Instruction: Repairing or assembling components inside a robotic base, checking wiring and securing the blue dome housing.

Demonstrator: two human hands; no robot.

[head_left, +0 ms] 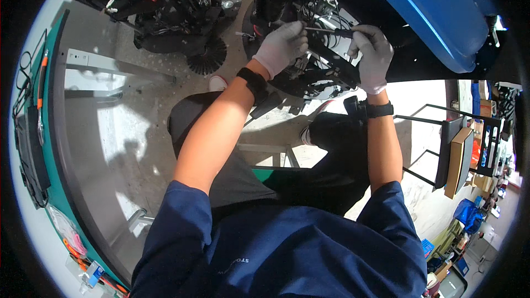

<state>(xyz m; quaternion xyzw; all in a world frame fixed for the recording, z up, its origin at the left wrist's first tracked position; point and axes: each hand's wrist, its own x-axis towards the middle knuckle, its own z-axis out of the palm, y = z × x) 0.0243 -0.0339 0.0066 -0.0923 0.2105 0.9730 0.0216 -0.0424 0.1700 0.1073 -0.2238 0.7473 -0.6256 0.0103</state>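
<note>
I take the black metal bracket plate point(331, 62) on the opened machine as my landmark, since everything I care about sits around it. My right hand point(374, 58), in a pale grey knit glove, is wrapped closed around the dark handle of a slim screwdriver point(331, 31), just above and to the right of the plate. The thin silver shaft runs leftward over the plate's upper edge. My left hand point(281, 47), gloved the same way, sits at the plate's left end with its fingers pinched narrow around the shaft's tip; whether they also hold a screw there I cannot tell, as the glove hides it.

To do this step well, I judge the shaft should stay in line with the fastener, the left fingers only guiding the tip while the right wrist does the turning. Pressing inward before twisting should keep the tip from camming out among the white and black cable bundle point(331, 14) just above the plate. The glossy blue curved body panel point(436, 11) hangs above and right of the plate, so I would keep the right elbow low. A black round brush point(207, 58) lies well left of the plate, out of the way.
</note>
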